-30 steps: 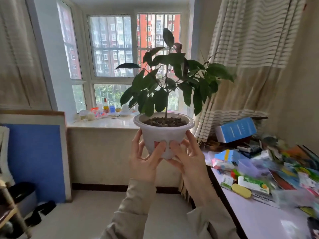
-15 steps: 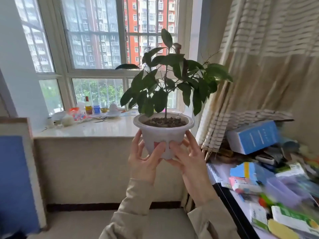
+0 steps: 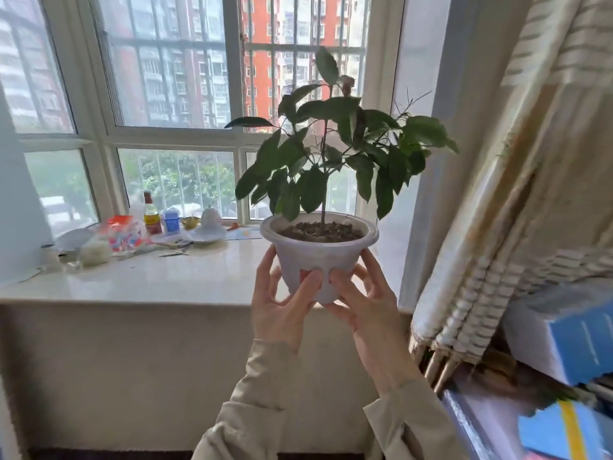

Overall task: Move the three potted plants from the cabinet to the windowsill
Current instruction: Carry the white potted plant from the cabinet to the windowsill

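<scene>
A potted plant [image 3: 318,257] with dark green leaves in a white plastic pot is held up in front of me, upright, above the near edge of the pale stone windowsill [image 3: 172,277]. My left hand [image 3: 278,307] cups the pot's left side and underside, thumb on its front. My right hand [image 3: 361,303] grips the right side, thumb also on the front. No other potted plant and no cabinet is in view.
At the sill's back left stand a sauce bottle [image 3: 151,212], a blue box [image 3: 171,219], a white teapot on a saucer [image 3: 210,224], a colourful packet [image 3: 124,232] and scissors. A striped curtain [image 3: 517,180] hangs at right above a blue box [image 3: 570,333] on a cluttered desk.
I have walked closer to the window, so the sill now fills the view. The pot stays in both hands at the same height in front of me.
</scene>
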